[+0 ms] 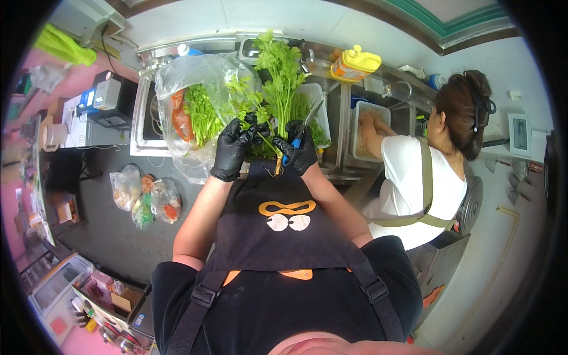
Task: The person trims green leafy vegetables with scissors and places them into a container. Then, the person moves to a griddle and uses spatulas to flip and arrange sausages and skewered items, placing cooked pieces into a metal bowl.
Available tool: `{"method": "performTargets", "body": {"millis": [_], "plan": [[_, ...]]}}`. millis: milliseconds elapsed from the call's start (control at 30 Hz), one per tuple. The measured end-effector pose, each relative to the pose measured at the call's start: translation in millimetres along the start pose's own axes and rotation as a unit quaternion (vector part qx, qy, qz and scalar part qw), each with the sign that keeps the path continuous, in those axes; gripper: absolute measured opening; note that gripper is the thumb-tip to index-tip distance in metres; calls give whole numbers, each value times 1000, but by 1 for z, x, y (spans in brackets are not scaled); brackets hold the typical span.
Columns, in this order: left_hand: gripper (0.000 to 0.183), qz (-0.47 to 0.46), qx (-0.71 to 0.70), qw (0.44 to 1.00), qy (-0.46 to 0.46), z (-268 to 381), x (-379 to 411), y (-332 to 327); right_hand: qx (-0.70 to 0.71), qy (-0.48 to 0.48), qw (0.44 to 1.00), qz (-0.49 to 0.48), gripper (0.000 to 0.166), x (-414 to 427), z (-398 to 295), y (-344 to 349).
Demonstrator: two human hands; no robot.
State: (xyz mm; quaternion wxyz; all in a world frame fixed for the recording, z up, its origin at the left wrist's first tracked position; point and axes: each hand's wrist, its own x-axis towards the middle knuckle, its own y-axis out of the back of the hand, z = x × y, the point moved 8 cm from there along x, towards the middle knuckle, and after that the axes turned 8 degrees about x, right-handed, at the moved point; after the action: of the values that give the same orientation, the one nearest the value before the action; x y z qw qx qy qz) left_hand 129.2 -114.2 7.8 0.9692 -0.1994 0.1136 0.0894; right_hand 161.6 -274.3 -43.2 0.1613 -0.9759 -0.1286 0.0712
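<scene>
My right hand (pixel 299 148), in a black glove, holds a bunch of leafy celery (pixel 282 84) upright by its root end, along with blue-handled scissors (pixel 309 116) whose blades point up and to the right. My left hand (pixel 239 144), gloved too, has its fingers closed around a side stalk of the bunch. Left of it, a large clear plastic bag (pixel 171 73) lies open with more celery (pixel 204 115) and an orange-red wrapper inside. Behind my right hand, a white plastic basket (pixel 326 113) contains green stalks.
At the right, a co-worker in a white top (pixel 412 191) has both hands in a white tub (pixel 355 146) in a sink. A yellow jug (pixel 355 64) stands on the steel ledge. Several filled plastic bags (pixel 166 199) lie on the floor at the left.
</scene>
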Motion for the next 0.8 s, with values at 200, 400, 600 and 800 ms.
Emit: {"method": "performTargets", "body": {"millis": [200,400,600,800], "plan": [[35,4,-9,1000,16,-2,0,-7,39,19,999,11,49,-3,-6,2],[29,-32,107,991,68,-29,1,-6,149,-19,988,21,43,-7,-5,8],[22,-54,189,979,50,-27,-3,-17,4,29,999,36,40,-6,-16,19],[22,77,317,943,66,-76,15,37,-179,73,978,73,28,-12,-24,34]]}}
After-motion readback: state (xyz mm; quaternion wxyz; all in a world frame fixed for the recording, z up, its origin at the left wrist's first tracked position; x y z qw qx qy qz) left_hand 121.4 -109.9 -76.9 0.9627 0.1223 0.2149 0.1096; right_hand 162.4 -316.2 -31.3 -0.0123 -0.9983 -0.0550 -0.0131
